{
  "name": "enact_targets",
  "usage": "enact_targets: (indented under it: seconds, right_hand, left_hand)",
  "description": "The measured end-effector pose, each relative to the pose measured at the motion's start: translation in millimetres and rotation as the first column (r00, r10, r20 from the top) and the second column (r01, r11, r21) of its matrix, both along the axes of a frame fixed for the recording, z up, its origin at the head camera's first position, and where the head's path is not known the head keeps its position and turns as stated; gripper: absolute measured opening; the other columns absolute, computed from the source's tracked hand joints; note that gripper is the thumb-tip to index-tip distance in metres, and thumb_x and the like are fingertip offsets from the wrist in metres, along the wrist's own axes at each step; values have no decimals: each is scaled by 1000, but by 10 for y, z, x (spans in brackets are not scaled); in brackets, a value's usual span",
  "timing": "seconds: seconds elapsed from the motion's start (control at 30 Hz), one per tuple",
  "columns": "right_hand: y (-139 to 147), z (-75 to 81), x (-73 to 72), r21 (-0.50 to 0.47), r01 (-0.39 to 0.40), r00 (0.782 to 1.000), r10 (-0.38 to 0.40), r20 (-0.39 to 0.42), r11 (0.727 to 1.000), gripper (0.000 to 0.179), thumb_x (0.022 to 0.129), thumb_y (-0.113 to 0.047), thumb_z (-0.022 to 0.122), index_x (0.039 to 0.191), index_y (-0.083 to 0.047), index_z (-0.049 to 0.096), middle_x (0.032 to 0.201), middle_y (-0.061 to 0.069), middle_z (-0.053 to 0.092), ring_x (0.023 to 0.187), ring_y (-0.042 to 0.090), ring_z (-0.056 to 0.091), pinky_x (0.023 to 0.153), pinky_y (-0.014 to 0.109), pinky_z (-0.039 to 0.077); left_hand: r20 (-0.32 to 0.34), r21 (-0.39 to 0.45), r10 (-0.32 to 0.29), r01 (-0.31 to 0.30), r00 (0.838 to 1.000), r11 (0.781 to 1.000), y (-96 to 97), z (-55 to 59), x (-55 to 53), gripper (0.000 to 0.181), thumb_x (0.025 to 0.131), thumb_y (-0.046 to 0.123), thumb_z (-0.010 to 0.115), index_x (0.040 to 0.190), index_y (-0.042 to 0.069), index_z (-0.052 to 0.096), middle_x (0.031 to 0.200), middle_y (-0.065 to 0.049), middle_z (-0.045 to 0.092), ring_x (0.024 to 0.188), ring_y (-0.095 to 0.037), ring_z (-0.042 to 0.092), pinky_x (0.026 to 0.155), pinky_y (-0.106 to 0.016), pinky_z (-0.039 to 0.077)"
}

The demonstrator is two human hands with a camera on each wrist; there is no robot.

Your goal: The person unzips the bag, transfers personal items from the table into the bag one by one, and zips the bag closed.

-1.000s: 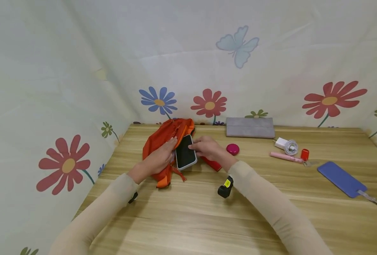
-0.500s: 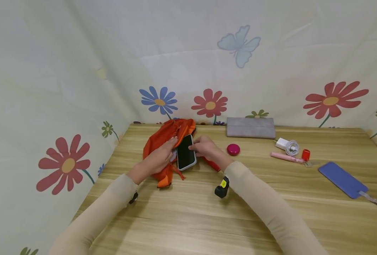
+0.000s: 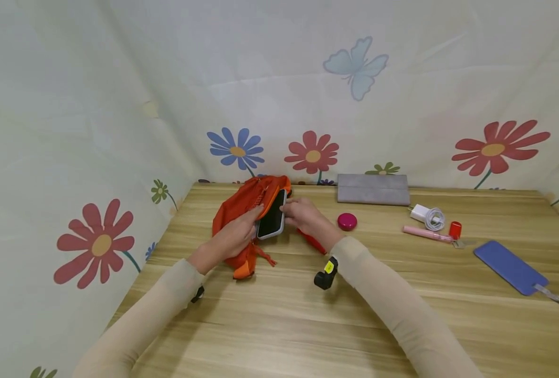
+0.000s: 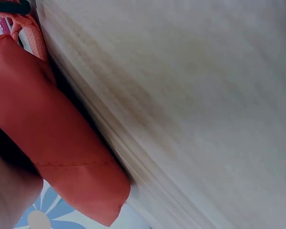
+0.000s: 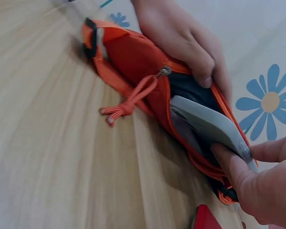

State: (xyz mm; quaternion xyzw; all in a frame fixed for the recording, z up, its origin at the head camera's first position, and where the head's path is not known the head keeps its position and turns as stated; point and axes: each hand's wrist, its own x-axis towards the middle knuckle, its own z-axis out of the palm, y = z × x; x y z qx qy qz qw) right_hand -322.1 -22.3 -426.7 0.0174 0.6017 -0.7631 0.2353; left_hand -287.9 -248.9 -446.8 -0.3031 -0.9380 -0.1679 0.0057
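Note:
An orange-red waist bag (image 3: 236, 207) stands at the back left of the table. My left hand (image 3: 234, 236) grips the rim of its unzipped opening, the thumb inside the dark lining in the right wrist view. Between the thumb and fingers of my right hand (image 3: 305, 216) is a smartphone (image 3: 273, 216) with a pale case and black screen. In the right wrist view the phone (image 5: 209, 121) is partly within the bag's mouth, tilted. The left wrist view has mostly the bag's outer side (image 4: 81, 129); its opening is hidden there.
A red object (image 3: 312, 241) lies partly behind my right forearm. Nearby is a round magenta case (image 3: 347, 221). A grey folded case (image 3: 373, 189) sits by the back curtain. Farther right are a white charger (image 3: 419, 212) with coiled cable, a pink pen-like stick (image 3: 426, 233) and a blue card holder (image 3: 510, 268).
My right hand has pushed the phone up and leftward, deeper into the bag's opening, and the phone has turned more edge-on. The left hand keeps its grip on the bag.

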Motion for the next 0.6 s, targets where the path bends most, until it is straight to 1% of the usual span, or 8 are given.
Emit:
enact_targets:
  seconds: [0.13, 0.27, 0.4, 0.6]
  right_hand:
    - [5, 26, -21, -82, 47, 999, -47, 2, 996, 51, 104, 4, 47, 153, 8, 36, 153, 23, 44, 137, 30, 46, 114, 44, 39]
    - [-35, 35, -32, -138, 71, 997, -66, 45, 988, 53, 103, 7, 47, 154, 7, 32, 155, 23, 40, 141, 33, 43, 115, 45, 38]
    - [-88, 36, -38, -173, 92, 993, -78, 84, 981, 55, 103, 9, 45, 156, 6, 30, 156, 25, 38, 142, 35, 42, 116, 48, 37]
    - [-147, -13, -57, -278, 126, 985, -86, 153, 952, 55, 103, 12, 41, 157, 4, 30, 156, 27, 39, 143, 38, 41, 117, 52, 33]
  left_hand:
    - [13, 11, 1, -1, 1000, 1000, 24, 38, 10, 57, 106, 8, 38, 160, -1, 24, 164, -16, 30, 150, -30, 33, 121, -47, 29]
    - [17, 10, 16, -16, 1000, 1000, 41, 58, 17, 57, 106, 9, 38, 160, 0, 24, 164, -15, 31, 149, -30, 35, 120, -47, 30]
    - [18, 10, 25, -26, 1000, 1000, 49, 59, 17, 57, 106, 8, 38, 160, 0, 24, 164, -15, 32, 148, -30, 36, 120, -47, 31]
    - [17, 45, 24, -25, 1000, 999, 65, 65, 4, 58, 104, 6, 40, 160, 0, 25, 162, -17, 34, 147, -30, 38, 119, -47, 32]
